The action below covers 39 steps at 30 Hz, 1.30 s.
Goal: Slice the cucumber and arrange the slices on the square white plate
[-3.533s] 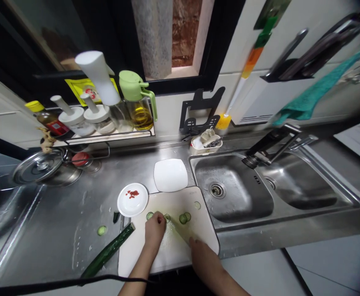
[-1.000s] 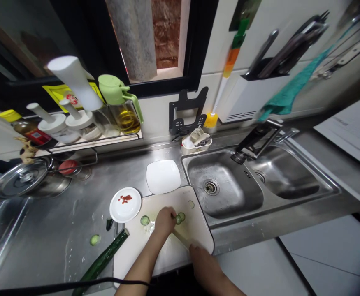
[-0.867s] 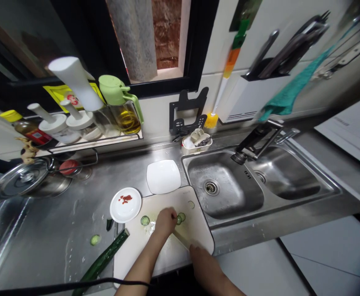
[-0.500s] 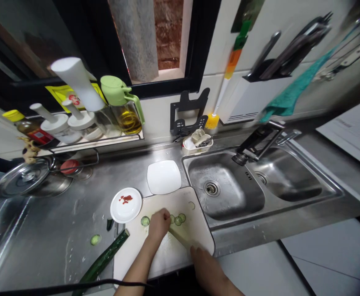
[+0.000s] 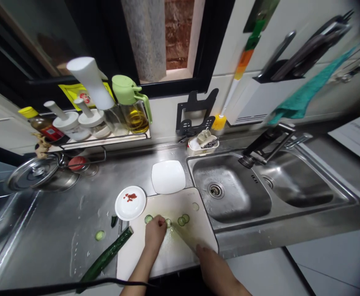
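My left hand (image 5: 155, 231) is closed over the white cutting board (image 5: 167, 261), its fingertips pinched at a thin cucumber slice (image 5: 168, 223). My right hand (image 5: 207, 259) grips the handle of a knife (image 5: 184, 236), whose blade points up and left towards that slice. Two overlapping slices (image 5: 181, 221) lie right of the blade, and a paler slice (image 5: 195, 206) is near the board's upper right. Another slice (image 5: 148, 219) sits just left of my left hand. A long cucumber (image 5: 105, 258) rests across the board's left edge.
A round plate (image 5: 121, 210) with red pieces and a bare square plate (image 5: 168, 176) stand behind the board. A cucumber end (image 5: 114, 221) and slice (image 5: 100, 235) lie left. The double sink (image 5: 229, 189) is right, and a condiment rack (image 5: 105, 142) is back left.
The view has shifted slightly, moving the scene to the right. My left hand has moved left relative to the board, exposing a slice beside its fingertips. The knife blade has separated from the two overlapping slices.
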Motion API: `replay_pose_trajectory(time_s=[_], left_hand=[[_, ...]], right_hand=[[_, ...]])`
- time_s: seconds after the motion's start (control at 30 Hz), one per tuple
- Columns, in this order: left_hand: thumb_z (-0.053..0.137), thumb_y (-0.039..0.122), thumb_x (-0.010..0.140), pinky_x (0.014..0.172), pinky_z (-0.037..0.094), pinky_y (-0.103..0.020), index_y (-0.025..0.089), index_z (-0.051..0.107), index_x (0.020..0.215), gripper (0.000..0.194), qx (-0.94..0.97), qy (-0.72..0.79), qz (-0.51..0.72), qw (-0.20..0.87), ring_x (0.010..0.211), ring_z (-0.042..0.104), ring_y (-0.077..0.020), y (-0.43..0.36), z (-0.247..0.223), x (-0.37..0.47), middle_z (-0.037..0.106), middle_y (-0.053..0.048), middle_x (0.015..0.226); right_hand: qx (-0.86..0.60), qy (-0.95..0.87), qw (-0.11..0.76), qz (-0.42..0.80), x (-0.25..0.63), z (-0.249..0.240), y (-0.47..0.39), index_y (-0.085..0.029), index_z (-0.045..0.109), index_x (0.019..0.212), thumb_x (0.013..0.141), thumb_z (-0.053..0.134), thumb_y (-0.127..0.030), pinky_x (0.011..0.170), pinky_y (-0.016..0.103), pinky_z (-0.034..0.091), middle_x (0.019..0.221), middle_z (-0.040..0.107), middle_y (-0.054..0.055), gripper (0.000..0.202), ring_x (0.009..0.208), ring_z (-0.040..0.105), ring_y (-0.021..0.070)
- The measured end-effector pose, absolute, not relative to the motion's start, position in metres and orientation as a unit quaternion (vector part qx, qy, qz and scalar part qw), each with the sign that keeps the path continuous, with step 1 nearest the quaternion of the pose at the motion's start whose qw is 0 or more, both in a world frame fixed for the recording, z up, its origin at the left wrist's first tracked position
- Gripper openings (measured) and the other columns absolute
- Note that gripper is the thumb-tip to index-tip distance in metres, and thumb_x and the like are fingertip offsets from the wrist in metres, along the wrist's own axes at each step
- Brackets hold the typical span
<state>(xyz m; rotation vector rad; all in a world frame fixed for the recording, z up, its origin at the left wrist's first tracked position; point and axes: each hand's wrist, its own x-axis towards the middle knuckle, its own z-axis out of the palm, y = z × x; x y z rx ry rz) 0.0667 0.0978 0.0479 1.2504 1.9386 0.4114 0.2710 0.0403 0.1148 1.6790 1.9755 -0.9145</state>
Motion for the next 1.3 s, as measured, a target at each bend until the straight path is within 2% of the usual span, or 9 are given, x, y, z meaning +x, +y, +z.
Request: replay_pose_trajectory(time_s=[0.27,0.47,0.7,1.3], left_hand=[[0.052,0.012,0.076,0.064,0.037,-0.020,0.019,0.064,0.070,0.015,0.498,0.765,0.167,0.374,0.065,0.060,-0.0111,0.095,0.046,0.067,0.066,0.002,0.066],[0.051,0.014,0.077,0.063,0.038,-0.020,0.020,0.064,0.070,0.016,0.499,0.764,0.168,0.373,0.064,0.061,-0.0111,0.094,0.046,0.067,0.066,0.002,0.066],[0.052,0.013,0.077,0.065,0.039,-0.020,0.019,0.065,0.071,0.015,0.496,0.763,0.177,0.374,0.067,0.062,-0.0115,0.095,0.047,0.067,0.068,0.001,0.068],[0.052,0.013,0.076,0.067,0.040,-0.022,0.018,0.066,0.073,0.015,0.486,0.763,0.181,0.386,0.069,0.062,-0.0134,0.096,0.049,0.067,0.069,-0.001,0.070]], right_hand=[[0.589,0.724,0.201,-0.298,0.250,0.122,0.050,-0.012,0.055,0.124,0.078,0.032,0.006,0.076,0.026,0.046,0.103,0.069,0.014,0.055,0.094,0.065,0.0216],[0.595,0.721,0.203,-0.291,0.250,0.119,0.050,-0.013,0.056,0.123,0.081,0.032,0.005,0.075,0.026,0.046,0.103,0.069,0.015,0.052,0.091,0.066,0.0214],[0.595,0.718,0.192,-0.306,0.250,0.121,0.051,-0.012,0.058,0.120,0.078,0.030,0.006,0.079,0.026,0.047,0.109,0.068,0.013,0.053,0.098,0.065,0.0207],[0.590,0.725,0.210,-0.286,0.246,0.120,0.051,-0.012,0.057,0.123,0.079,0.029,0.005,0.075,0.025,0.047,0.100,0.070,0.012,0.055,0.090,0.066,0.0204]])
